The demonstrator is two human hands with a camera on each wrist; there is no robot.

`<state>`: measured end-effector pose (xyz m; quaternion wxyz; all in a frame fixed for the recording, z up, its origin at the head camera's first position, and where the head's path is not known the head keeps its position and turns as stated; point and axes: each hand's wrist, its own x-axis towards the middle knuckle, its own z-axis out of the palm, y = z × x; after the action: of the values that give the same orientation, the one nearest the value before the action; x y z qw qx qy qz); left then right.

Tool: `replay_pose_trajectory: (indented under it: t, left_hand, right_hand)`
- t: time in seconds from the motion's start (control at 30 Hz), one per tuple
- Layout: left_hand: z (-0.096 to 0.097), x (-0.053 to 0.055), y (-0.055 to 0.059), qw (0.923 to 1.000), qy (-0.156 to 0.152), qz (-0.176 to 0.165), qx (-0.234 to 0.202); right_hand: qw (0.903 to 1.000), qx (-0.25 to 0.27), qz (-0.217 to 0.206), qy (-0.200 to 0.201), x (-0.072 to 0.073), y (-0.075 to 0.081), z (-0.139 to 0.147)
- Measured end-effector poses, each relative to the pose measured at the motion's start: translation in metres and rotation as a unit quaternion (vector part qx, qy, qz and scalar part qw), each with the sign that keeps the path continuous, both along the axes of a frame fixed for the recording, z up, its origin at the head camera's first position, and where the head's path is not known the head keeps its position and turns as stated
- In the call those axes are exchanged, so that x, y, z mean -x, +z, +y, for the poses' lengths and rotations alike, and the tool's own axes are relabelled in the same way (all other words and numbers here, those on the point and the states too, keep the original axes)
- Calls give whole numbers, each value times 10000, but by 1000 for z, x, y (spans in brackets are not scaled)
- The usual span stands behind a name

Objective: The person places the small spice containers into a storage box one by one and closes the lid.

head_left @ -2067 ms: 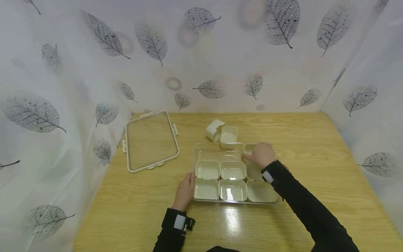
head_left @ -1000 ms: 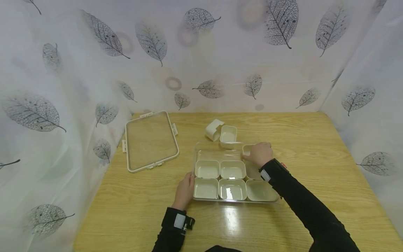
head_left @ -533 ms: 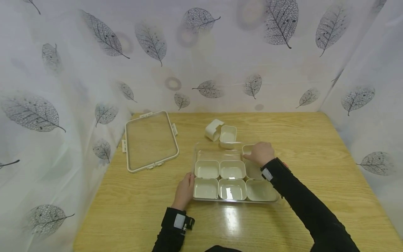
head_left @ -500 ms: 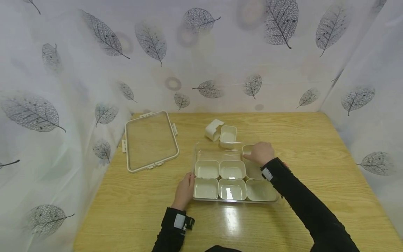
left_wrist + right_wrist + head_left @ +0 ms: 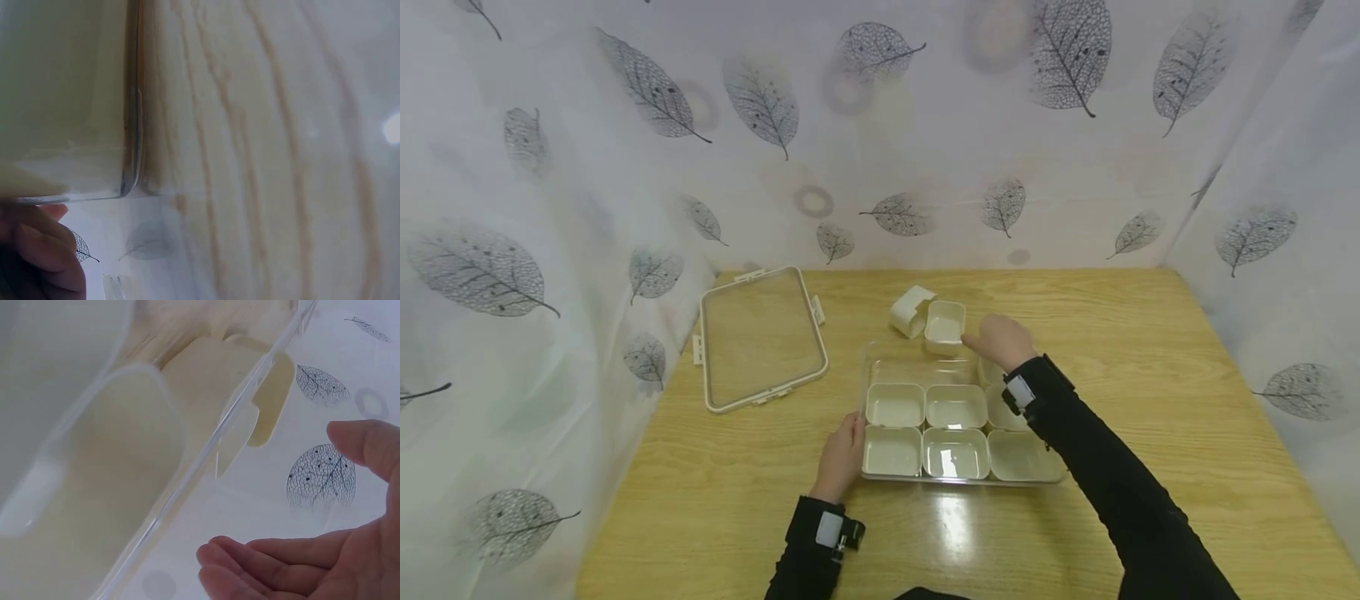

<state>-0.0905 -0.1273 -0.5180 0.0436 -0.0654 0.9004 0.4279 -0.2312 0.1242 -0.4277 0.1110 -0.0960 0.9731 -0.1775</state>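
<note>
A clear storage box (image 5: 955, 481) stands on the table with several cream bins (image 5: 895, 406) in rows inside. My left hand (image 5: 838, 458) holds the box's left side; the left wrist view has its fingers (image 5: 56, 247) curled against the wall. Over the box's far rim, my right hand (image 5: 1002, 340) is held with thumb and fingers spread, nothing between them. Just left of its thumb is a loose cream bin (image 5: 945, 318), standing behind the box. In the right wrist view, the bin (image 5: 125, 450) at the far right corner sits inside the box wall, partly hidden by my right wrist in the head view.
Beside the loose bin, another cream piece (image 5: 910, 308) lies on its side. A clear lid with a cream frame (image 5: 704, 358) and side clips lies at the table's back left. A leaf-patterned curtain (image 5: 925, 108) hangs behind the wooden table (image 5: 722, 500).
My right hand has left the bin in the box's far right corner and moved away and leftward, up to the loose bin behind. My left hand has stayed on the box.
</note>
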Motion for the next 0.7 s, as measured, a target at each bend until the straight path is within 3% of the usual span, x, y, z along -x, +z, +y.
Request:
replay_pose_trajectory:
  t: [0.1, 0.27, 0.53, 0.7]
  left_hand:
    - [0, 0, -1, 10000, 8, 35, -44]
    - [-1, -1, -1, 10000, 34, 37, -16]
    - [-1, 1, -1, 10000, 8, -9, 13]
    - [-1, 1, -1, 10000, 65, -31, -29]
  right_hand:
    - [9999, 122, 3, 35, 5, -1, -12]
    - [9999, -121, 82, 80, 14, -6, -29]
    - [9981, -565, 22, -241, 30, -23, -45]
    - [9977, -570, 86, -349, 35, -29, -53]
